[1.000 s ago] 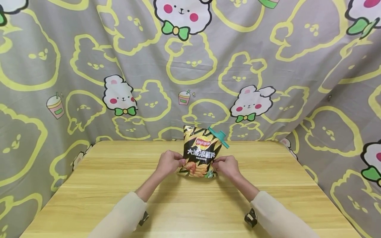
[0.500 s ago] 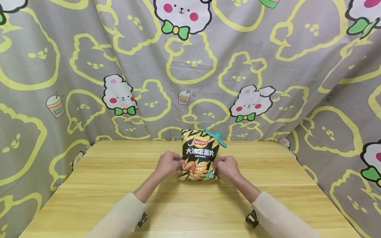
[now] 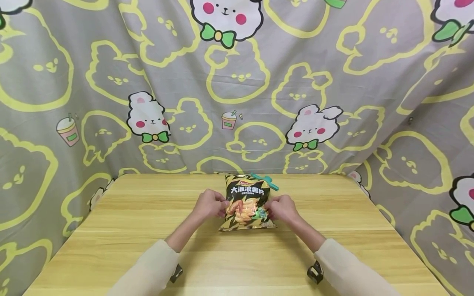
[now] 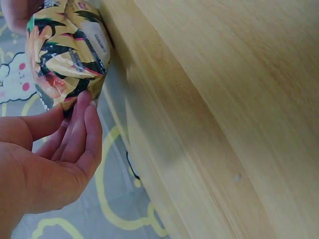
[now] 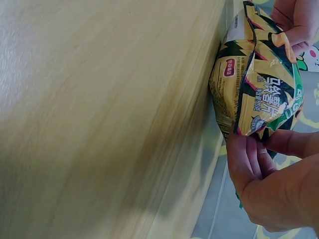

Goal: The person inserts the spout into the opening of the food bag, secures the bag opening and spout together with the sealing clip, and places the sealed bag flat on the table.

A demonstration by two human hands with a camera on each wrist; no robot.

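A black and yellow bag of potato chips [image 3: 246, 203] stands between both hands over the middle of the table, its top leaning back. A teal bag clip [image 3: 266, 181] sits slantwise across its upper right corner. My left hand [image 3: 210, 204] pinches the bag's left edge between thumb and fingers. In the left wrist view, the left hand's [image 4: 55, 154] fingertips meet at the bag's side. The right hand [image 3: 282, 208] grips the opposite edge. From the right wrist view, the right hand's [image 5: 276, 179] thumb and fingers pinch the bag [image 5: 256, 84] near its lower corner.
A light wooden table [image 3: 237, 263] spreads under the forearms. Behind it and along both sides hangs a grey curtain [image 3: 200, 65] with cartoon figures. Small black devices sit at the cuffs of the pale sleeves [image 3: 148, 267].
The bag's top, with the teal clip, has tipped back and down, while its bottom edge has come toward me. Both hands keep hold of its sides, nearly in place.
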